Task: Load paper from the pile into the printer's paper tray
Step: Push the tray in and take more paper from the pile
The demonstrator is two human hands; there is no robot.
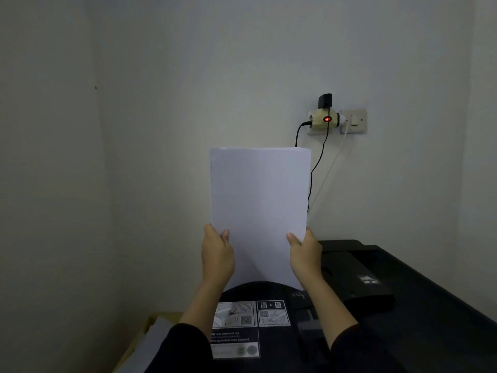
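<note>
A stack of white paper (259,200) stands upright above the black printer (376,289). My left hand (216,255) grips its lower left edge and my right hand (305,255) grips its lower right edge, thumbs on the front face. The stack's bottom edge is hidden behind the printer's raised black flap (269,292), which carries instruction stickers (234,314). The paper pile (150,343) lies at the lower left, partly hidden by my left sleeve.
A wall socket with a lit adapter (326,118) and a switch (354,120) sits on the wall behind the printer. Black and white cables (313,170) hang down from it behind the paper. A wall corner runs down the left.
</note>
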